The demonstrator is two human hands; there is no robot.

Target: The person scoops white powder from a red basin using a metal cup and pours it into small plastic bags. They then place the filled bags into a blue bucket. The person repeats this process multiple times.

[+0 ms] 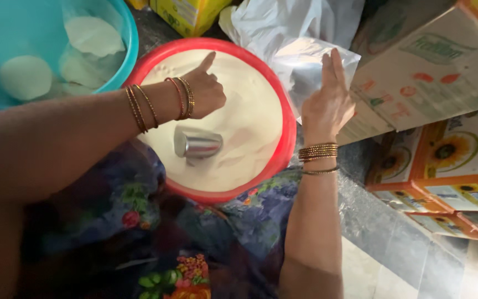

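A red tub point(286, 145) full of white flour point(247, 119) sits in front of me. A steel cup point(197, 144) lies on its side, half sunk in the flour. My left hand point(206, 91) hovers over the flour with fingers curled and the index finger pointing to the far rim; it holds nothing. My right hand point(327, 105) is at the tub's right rim, fingers straight up, against a clear plastic bag point(305, 69) and seems to hold its edge. Both wrists wear bangles.
A blue basin point(131, 41) lined with plastic holds flat white dough discs at upper left. Cardboard cartons with sunflower pictures point(449, 160) are stacked at right. A white plastic bag point(283, 19) and a yellow box point(189, 14) lie behind the tub. Grey floor at lower right.
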